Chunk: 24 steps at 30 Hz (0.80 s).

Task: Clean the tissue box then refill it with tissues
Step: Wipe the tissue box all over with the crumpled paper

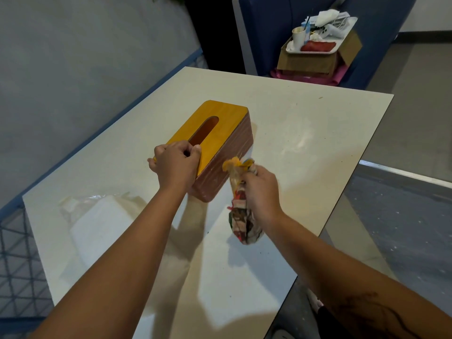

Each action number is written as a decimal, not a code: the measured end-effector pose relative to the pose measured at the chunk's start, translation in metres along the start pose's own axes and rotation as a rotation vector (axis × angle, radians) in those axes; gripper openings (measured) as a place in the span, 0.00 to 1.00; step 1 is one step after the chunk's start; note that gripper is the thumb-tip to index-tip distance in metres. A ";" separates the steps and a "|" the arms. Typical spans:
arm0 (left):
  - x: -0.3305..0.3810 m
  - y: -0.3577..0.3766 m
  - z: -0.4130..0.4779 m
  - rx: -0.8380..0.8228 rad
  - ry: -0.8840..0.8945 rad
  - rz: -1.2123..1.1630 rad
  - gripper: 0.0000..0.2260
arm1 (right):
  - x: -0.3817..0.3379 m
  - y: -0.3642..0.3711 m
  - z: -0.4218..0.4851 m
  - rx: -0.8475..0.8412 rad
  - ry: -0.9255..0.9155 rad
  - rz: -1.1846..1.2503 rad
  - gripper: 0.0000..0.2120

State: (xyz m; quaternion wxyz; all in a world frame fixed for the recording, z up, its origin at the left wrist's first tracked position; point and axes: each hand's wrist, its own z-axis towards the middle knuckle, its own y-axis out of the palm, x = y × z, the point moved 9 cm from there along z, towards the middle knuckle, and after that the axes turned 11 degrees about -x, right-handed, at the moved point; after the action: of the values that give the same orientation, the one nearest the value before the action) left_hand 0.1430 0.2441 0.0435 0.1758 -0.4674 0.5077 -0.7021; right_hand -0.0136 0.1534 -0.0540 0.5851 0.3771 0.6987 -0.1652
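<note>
The tissue box (227, 140) stands on the white table (305, 143). It has a yellow wooden lid with an oval slot and reddish-brown sides. My left hand (175, 165) grips the near end of the lid, fingers curled over its edge. My right hand (259, 189) holds a bunched multicoloured cloth (241, 209) just right of the box's near corner; the cloth hangs down toward the table. A clear plastic pack of white tissues (97, 223) lies on the table at the near left, partly under my left forearm.
Beyond the table's far edge a blue chair (269, 33) carries a cardboard box (315, 59) with a tray of cups and litter. A grey wall runs along the left. The floor drops away past the table's right edge.
</note>
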 end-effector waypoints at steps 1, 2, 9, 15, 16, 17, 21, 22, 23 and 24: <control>0.000 0.000 0.000 0.000 -0.003 -0.001 0.11 | -0.003 0.000 0.006 0.005 -0.015 -0.034 0.09; 0.000 0.000 0.000 -0.001 -0.005 -0.004 0.11 | -0.006 0.003 0.010 -0.004 -0.022 -0.055 0.09; 0.000 0.000 -0.001 -0.008 -0.004 -0.012 0.11 | -0.010 0.037 -0.011 -0.080 -0.130 -0.236 0.17; -0.001 0.000 0.001 0.000 0.002 -0.012 0.11 | 0.011 0.048 -0.017 -0.335 0.067 -0.022 0.05; -0.001 0.001 0.001 0.003 0.005 -0.006 0.12 | 0.012 0.045 -0.015 -0.356 0.106 0.052 0.04; -0.002 0.001 0.002 0.004 0.010 0.003 0.12 | 0.012 0.041 -0.014 -0.370 0.129 0.113 0.04; -0.001 0.000 0.002 0.006 0.018 0.023 0.12 | 0.004 0.017 -0.007 -0.337 0.143 0.135 0.13; -0.001 0.001 0.002 0.001 0.021 0.032 0.12 | 0.001 0.010 -0.004 -0.295 0.141 0.102 0.14; 0.000 0.000 0.002 0.000 0.021 0.040 0.12 | -0.004 0.005 0.000 -0.258 0.133 0.076 0.17; 0.000 0.001 0.002 -0.002 0.022 0.047 0.12 | -0.008 0.000 0.002 -0.234 0.125 0.060 0.22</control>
State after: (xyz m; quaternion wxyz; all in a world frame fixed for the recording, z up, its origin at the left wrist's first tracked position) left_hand 0.1444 0.2434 0.0429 0.1863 -0.4478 0.5210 -0.7024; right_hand -0.0116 0.1491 -0.0466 0.5849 0.3366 0.7368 -0.0412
